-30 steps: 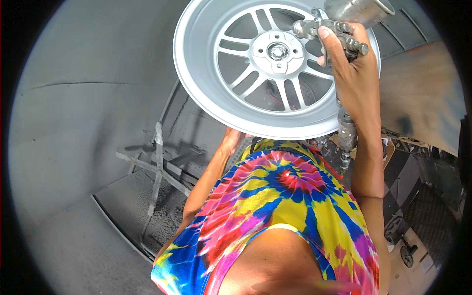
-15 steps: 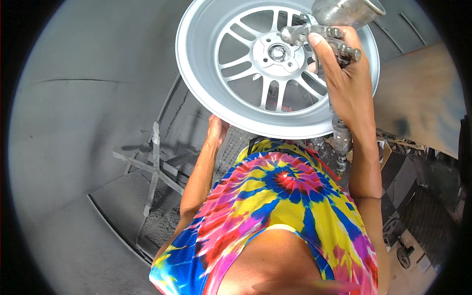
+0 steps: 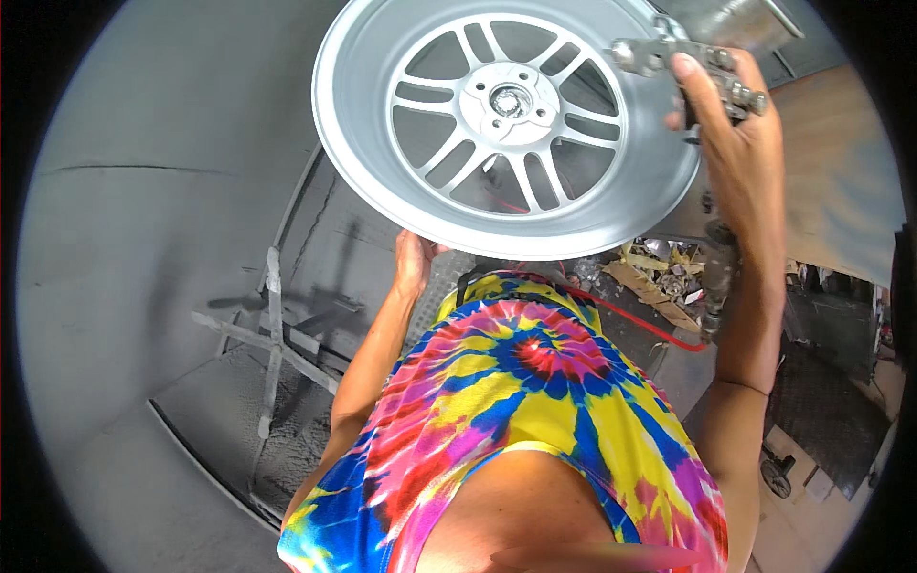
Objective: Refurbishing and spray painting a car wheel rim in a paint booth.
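Observation:
A silver multi-spoke wheel rim [image 3: 659, 181] is at the top centre, face up, its inner barrel and hub showing. My right hand [image 3: 740, 134] is closed round a metal spray gun [image 3: 659, 59] with a silver cup [image 3: 735, 24] on top. Its nozzle points left, over the right part of the rim. Below the grip, a metal fitting [image 3: 716, 277] hangs beside my forearm. Under the rim's lower left edge, my left hand [image 3: 413, 263] is raised with fingers curled. The rim hides part of it, and what it holds, if anything, does not show.
A grey-coated metal stand [image 3: 274, 334] is at the left before a grey wall [image 3: 143, 229]. A red hose [image 3: 640, 323] runs right of my tie-dye shirt. Scraps and debris [image 3: 659, 272] lie beyond it. A brown panel [image 3: 841, 162] stands at the right.
My right hand has moved the spray gun rightward, from over the spokes to the rim's right side. The wheel has turned, its spokes now at another angle. My left hand stays beneath the rim.

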Demonstrator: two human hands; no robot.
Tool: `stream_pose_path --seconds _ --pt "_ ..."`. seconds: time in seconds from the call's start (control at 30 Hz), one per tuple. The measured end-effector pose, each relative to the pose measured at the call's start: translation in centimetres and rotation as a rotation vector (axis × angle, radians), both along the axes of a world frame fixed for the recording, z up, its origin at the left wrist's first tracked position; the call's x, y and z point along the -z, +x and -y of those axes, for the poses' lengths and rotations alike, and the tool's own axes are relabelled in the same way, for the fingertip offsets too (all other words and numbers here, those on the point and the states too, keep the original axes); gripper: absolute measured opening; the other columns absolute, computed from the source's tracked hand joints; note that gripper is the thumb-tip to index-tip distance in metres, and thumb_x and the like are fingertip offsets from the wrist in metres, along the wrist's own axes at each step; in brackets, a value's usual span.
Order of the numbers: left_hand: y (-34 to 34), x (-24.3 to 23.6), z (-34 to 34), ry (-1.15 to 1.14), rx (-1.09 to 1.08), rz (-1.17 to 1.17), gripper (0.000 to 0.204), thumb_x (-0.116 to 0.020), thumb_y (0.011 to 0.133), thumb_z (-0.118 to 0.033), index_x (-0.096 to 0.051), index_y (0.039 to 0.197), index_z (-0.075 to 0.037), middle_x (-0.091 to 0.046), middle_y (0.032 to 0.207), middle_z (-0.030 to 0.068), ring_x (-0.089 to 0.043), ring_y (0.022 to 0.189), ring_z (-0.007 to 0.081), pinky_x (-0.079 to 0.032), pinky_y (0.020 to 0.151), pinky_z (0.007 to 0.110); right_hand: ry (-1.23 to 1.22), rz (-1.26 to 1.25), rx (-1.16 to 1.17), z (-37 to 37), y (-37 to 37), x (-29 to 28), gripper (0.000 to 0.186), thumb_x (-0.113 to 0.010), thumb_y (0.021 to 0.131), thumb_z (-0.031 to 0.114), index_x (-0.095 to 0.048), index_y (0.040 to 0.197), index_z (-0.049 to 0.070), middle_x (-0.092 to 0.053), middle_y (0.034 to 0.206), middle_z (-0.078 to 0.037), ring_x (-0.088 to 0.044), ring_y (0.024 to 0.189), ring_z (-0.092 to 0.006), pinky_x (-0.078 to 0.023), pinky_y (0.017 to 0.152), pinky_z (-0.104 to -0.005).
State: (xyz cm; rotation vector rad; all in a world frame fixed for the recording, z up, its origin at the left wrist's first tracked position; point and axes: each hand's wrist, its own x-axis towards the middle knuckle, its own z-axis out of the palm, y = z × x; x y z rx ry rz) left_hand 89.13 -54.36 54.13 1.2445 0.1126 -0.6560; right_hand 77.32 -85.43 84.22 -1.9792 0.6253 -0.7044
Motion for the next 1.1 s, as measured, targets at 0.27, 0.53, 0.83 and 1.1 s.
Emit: stream_pose_path --seconds 0.27,0.53,0.83,1.1 --pt "-1.7 -1.1 0.9 -0.019 0.097 -0.054 0.055 -0.038 0.109 -0.046 -0.059 0.120 0.004 -0.070 0.105 0.0178 -0.071 0.090 0.0246 -0.060 0.074 0.037 -0.119 -0.286 -0.031 1.1 -2.6 -2.3 0.025 -0.065 0.101 0.028 -0.062 0.102 0.003 -0.060 0.080 0.001 -0.055 0.068 -0.0073 -0.043 0.063 -0.0246" --pt "-2.6 -0.9 1.6 0.003 0.080 -0.182 0.051 -0.039 0.108 -0.042 -0.058 0.116 0.005 -0.068 0.105 0.0174 -0.071 0.081 0.0252 -0.060 0.074 0.036 0.160 -0.269 -0.283 -2.3 -1.7 -3.1 0.020 -0.065 0.101 0.020 -0.058 0.106 0.003 -0.059 0.079 0.001 -0.055 0.069 -0.0072 -0.046 0.063 -0.0242" --pt "-4.9 -3.4 2.8 0.114 0.384 -0.220 0.027 -0.049 0.104 -0.018 -0.063 0.115 0.003 -0.072 0.101 0.0137 -0.070 0.085 0.0201 -0.059 0.079 0.033 0.135 0.065 -0.288 -3.4 2.2 -2.0 0.019 -0.066 0.101 0.017 -0.060 0.106 0.000 -0.064 0.085 -0.002 -0.060 0.070 -0.0071 -0.050 0.063 -0.0230" --pt "-6.7 -16.3 8.7 -0.161 0.799 0.384 0.029 -0.058 0.105 -0.021 -0.064 0.124 0.001 -0.072 0.108 0.0107 -0.067 0.099 0.0139 -0.055 0.087 0.030 0.154 0.092 -0.269 -3.5 1.4 -0.3 0.020 -0.063 0.101 0.014 -0.057 0.113 0.000 -0.067 0.090 -0.003 -0.062 0.075 -0.0073 -0.049 0.064 -0.0214"
